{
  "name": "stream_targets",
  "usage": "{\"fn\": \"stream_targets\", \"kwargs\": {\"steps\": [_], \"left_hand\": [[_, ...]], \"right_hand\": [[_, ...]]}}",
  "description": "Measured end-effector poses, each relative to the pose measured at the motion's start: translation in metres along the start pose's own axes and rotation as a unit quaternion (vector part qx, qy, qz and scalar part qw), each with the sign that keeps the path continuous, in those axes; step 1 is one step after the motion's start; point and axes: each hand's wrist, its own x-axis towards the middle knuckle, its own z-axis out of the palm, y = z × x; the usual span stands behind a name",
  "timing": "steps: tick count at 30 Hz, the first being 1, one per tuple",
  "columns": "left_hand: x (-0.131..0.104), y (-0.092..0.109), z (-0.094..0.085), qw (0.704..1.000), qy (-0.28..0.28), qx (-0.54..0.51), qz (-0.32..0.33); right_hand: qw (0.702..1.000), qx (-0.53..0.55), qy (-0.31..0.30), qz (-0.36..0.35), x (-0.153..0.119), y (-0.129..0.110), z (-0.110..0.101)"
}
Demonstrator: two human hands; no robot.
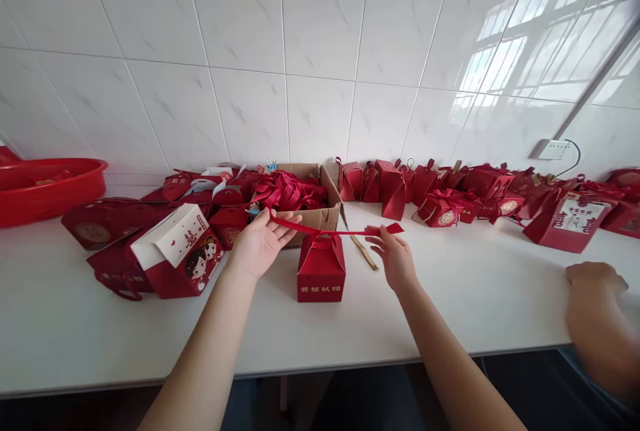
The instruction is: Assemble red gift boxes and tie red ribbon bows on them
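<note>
A small red gift box [321, 271] with gold characters on its front stands upright near the middle of the table. A red ribbon [345, 232] runs across its top, stretched out to both sides. My left hand [261, 241], palm up, holds the ribbon's left end between thumb and finger. On the right, my right hand [393, 254] pinches the ribbon close to its other end, whose tip sticks out past the fingers. Neither hand touches the box.
Behind the red box is a cardboard box [327, 217] full of red ribbons. Gift boxes [173, 251] crowd the left, with a red basin [50, 191] beyond. More boxes [440, 207] line the wall. Another person's arm [600, 324] rests at the right edge.
</note>
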Motion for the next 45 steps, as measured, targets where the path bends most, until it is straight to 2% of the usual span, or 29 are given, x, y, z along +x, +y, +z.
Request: {"fn": "stream_targets", "kwargs": {"steps": [6, 12, 18, 27, 31, 34, 36, 38, 40, 41, 43, 44, 45], "left_hand": [[-0.005, -0.01, -0.018, 0.999, 0.046, 0.019, 0.01], [-0.014, -0.025, -0.037, 0.99, 0.066, 0.117, 0.041], [-0.017, -0.035, -0.047, 0.975, 0.073, 0.198, 0.072], [-0.019, -0.037, -0.052, 0.946, 0.09, 0.297, 0.089], [-0.017, -0.03, -0.046, 0.921, 0.137, 0.356, 0.08], [-0.018, -0.021, -0.036, 0.885, 0.19, 0.414, 0.097], [-0.018, -0.016, -0.029, 0.837, 0.216, 0.484, 0.138], [-0.019, -0.019, -0.023, 0.761, 0.235, 0.565, 0.215], [-0.019, -0.029, -0.021, 0.691, 0.252, 0.609, 0.297], [-0.019, -0.037, -0.021, 0.673, 0.263, 0.608, 0.327], [-0.018, -0.052, -0.025, 0.669, 0.264, 0.608, 0.337], [-0.017, -0.059, -0.028, 0.679, 0.257, 0.606, 0.326], [-0.017, -0.065, -0.031, 0.707, 0.22, 0.602, 0.301]], "right_hand": [[0.993, -0.096, 0.056, 0.032, -0.001, 0.009, -0.032], [0.974, -0.211, 0.049, 0.07, -0.002, 0.017, -0.054], [0.955, -0.286, 0.033, 0.077, 0.001, 0.026, -0.065], [0.93, -0.363, 0.035, 0.048, 0.002, 0.015, -0.071], [0.925, -0.377, 0.032, -0.016, 0.011, 0.003, -0.06], [0.925, -0.368, 0.011, -0.09, 0.02, -0.011, -0.037], [0.927, -0.351, -0.033, -0.13, 0.025, -0.016, -0.015], [0.928, -0.332, -0.072, -0.156, 0.028, -0.012, 0.007], [0.93, -0.318, -0.079, -0.168, 0.03, 0.002, 0.025], [0.932, -0.312, -0.074, -0.17, 0.03, 0.012, 0.03], [0.936, -0.306, -0.069, -0.162, 0.03, 0.033, 0.035], [0.937, -0.305, -0.078, -0.154, 0.031, 0.043, 0.035], [0.937, -0.304, -0.094, -0.142, 0.031, 0.052, 0.034]]}}
